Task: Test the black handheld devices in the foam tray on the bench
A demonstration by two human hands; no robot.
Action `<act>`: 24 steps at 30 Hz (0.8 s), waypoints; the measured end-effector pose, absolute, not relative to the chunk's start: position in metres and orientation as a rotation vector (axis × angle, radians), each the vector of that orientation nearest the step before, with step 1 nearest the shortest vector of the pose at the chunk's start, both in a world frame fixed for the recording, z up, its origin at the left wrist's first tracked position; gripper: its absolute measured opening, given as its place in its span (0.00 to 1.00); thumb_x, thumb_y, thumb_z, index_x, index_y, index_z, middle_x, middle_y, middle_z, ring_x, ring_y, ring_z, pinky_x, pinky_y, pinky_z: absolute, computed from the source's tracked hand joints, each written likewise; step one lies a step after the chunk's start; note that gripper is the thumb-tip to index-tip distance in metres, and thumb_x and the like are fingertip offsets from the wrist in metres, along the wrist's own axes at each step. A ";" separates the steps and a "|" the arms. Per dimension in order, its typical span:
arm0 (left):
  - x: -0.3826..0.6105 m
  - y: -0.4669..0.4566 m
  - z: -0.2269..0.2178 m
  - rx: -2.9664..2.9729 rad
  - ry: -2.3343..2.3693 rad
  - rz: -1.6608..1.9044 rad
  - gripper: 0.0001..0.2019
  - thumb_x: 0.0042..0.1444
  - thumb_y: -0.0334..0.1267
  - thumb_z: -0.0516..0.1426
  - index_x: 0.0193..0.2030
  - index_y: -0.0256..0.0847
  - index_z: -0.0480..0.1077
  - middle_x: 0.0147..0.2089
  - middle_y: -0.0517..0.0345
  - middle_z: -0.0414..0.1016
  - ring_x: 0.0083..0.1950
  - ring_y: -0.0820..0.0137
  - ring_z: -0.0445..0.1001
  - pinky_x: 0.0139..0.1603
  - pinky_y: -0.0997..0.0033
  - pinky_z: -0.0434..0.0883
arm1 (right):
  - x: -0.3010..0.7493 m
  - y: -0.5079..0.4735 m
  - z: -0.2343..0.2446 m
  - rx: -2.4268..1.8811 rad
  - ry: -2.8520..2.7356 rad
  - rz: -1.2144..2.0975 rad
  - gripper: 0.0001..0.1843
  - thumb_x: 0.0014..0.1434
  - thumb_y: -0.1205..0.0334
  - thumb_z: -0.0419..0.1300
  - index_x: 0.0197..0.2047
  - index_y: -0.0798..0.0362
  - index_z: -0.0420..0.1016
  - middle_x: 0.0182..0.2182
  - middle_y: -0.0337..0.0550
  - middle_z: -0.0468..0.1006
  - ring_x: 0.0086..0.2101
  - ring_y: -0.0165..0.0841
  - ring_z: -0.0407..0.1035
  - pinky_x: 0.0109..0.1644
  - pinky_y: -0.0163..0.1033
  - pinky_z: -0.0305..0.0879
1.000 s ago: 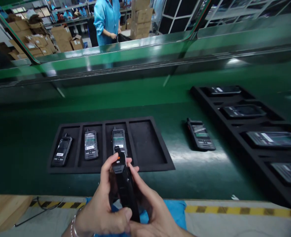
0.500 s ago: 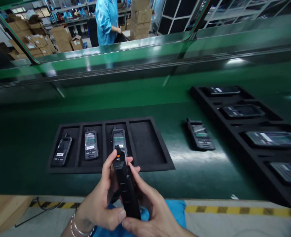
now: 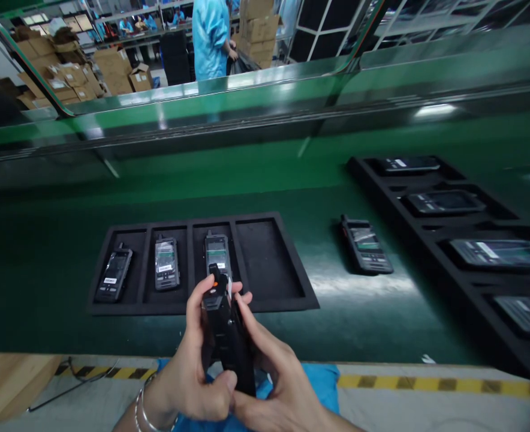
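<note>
Both hands grip one black handheld radio (image 3: pixel 227 336) with an orange button at its top, held upright on edge over the near rim of the green belt. My left hand (image 3: pixel 193 372), with bracelets on the wrist, wraps its left side, thumb on the lower part. My right hand (image 3: pixel 274 378) clasps the right side, fingers up along the body. Just beyond lies a black foam tray (image 3: pixel 269 258) with four slots; three hold radios (image 3: pixel 166 271) and the rightmost slot is bare.
A single radio (image 3: pixel 366 246) lies loose on the green conveyor belt (image 3: pixel 44 252). A long black tray (image 3: pixel 467 270) with several devices runs along the right. A blue cloth (image 3: pixel 319 381) lies under my hands. A person in a blue coat (image 3: pixel 211 36) stands behind, near cardboard boxes (image 3: pixel 112 69).
My hands have turned the radio a little and shifted grip; the left thumb sits lower. The person in the blue coat has stepped right.
</note>
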State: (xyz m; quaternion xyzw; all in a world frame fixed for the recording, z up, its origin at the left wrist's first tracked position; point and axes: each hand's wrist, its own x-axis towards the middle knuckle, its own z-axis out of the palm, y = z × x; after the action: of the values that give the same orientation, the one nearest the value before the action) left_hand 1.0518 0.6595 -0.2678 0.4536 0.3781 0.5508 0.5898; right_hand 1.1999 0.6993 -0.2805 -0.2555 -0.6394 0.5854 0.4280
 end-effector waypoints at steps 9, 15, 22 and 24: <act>1.049 0.664 -0.288 1.041 0.760 1.309 0.43 0.59 0.44 0.62 0.72 0.64 0.39 0.73 0.49 0.51 0.72 0.47 0.56 0.69 0.37 0.59 | 1.198 0.700 -0.280 -0.682 -1.492 1.590 0.52 0.49 0.71 0.73 0.68 0.28 0.56 0.62 0.31 0.71 0.55 0.35 0.72 0.56 0.31 0.72; 1.046 0.665 -0.288 1.031 0.787 1.332 0.42 0.58 0.45 0.63 0.71 0.63 0.41 0.72 0.49 0.53 0.72 0.46 0.56 0.68 0.38 0.61 | 1.201 0.701 -0.283 -0.658 -1.484 1.753 0.53 0.50 0.71 0.72 0.69 0.27 0.51 0.69 0.31 0.60 0.63 0.40 0.63 0.65 0.40 0.63; 1.041 0.660 -0.288 1.021 0.834 1.264 0.42 0.57 0.47 0.64 0.71 0.63 0.43 0.73 0.53 0.53 0.72 0.48 0.55 0.72 0.41 0.56 | 1.201 0.704 -0.279 -0.571 -1.419 1.867 0.54 0.51 0.76 0.68 0.71 0.31 0.49 0.69 0.37 0.58 0.63 0.40 0.61 0.66 0.44 0.61; 1.041 0.659 -0.286 1.036 0.850 1.256 0.42 0.57 0.47 0.64 0.71 0.63 0.43 0.74 0.53 0.51 0.72 0.48 0.55 0.71 0.41 0.57 | 1.199 0.704 -0.277 -0.571 -1.402 1.867 0.53 0.50 0.77 0.66 0.71 0.32 0.50 0.68 0.38 0.61 0.62 0.39 0.64 0.65 0.43 0.64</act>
State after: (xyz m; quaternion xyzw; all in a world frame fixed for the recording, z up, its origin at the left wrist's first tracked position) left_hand 1.0405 0.6592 -0.2856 0.4483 0.3678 0.5435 0.6069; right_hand 1.1994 0.7036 -0.2769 -0.2217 -0.5440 0.7245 0.3605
